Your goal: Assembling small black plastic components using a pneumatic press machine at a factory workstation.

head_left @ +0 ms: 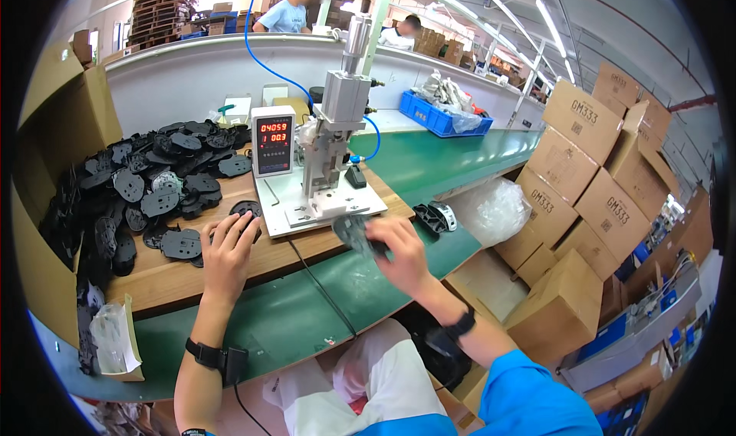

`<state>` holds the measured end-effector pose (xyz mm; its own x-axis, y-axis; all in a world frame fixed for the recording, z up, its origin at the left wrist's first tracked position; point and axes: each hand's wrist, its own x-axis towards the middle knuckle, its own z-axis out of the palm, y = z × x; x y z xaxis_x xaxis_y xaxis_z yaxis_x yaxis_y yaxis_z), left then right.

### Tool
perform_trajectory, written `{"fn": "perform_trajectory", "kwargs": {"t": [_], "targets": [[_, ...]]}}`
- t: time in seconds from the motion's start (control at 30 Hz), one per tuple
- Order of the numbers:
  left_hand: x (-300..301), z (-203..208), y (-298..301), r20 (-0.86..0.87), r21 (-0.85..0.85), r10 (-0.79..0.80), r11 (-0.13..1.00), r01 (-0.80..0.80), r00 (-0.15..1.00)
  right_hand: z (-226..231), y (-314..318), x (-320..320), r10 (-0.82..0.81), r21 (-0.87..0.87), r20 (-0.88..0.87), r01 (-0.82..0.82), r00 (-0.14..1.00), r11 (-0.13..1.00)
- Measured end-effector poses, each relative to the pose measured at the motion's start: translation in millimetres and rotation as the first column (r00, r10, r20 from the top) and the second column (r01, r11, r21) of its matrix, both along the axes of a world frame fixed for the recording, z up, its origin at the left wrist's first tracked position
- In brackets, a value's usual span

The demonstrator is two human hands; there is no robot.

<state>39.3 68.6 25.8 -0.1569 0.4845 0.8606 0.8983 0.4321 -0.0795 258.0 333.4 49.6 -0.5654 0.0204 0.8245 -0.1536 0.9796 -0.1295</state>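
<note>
My left hand (228, 246) is at the left edge of a small press (335, 122), fingers curled over a black oval plastic part (247, 207) on the wooden board. Out in front of the press base, my right hand (399, 250) grips another dark oval plastic part (351, 231) by its right end, smeared by motion. A big heap of similar black plastic parts (157, 183) covers the board to the left. Beside the press column stands a white counter box (274, 141) with red digits. The white base plate (295, 220) of the press lies between both hands.
Right of the press, black-and-grey moulded pieces (435, 217) rest on the green table (452, 160). A clear plastic bag (491, 210) and stacked cartons (563, 168) stand farther right. A blue crate (445, 114) is behind. A black cable (322, 290) crosses the table front. Two people work beyond the partition.
</note>
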Motion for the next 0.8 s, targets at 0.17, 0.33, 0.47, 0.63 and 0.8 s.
{"fn": "perform_trajectory", "kwargs": {"t": [0.17,0.33,0.47,0.63,0.8], "targets": [[17.2,4.7,13.1,0.046,-0.030,-0.048,0.998,0.050,0.998,-55.2,-22.9,134.9,-0.090,-0.005,0.005,0.090,0.996,0.996],[33.0,0.1,58.7,0.130,-0.071,-0.186,0.978,0.196,0.974,-157.4,-21.8,249.4,-0.382,-0.215,0.178,0.415,0.907,0.884],[46.9,1.0,118.2,0.270,-0.163,-0.213,0.951,0.263,0.939,-255.2,-13.6,322.8,-0.572,-0.441,0.411,0.704,0.710,0.557],[39.1,-14.4,163.3,0.209,-0.223,-0.147,0.955,0.193,0.967,-338.2,-4.1,368.0,-0.621,-0.573,0.543,0.790,0.565,0.218],[33.1,-23.2,174.2,0.199,-0.231,-0.118,0.959,0.164,0.973,-365.6,-1.6,385.0,-0.612,-0.517,0.591,0.829,0.526,0.214]]}}
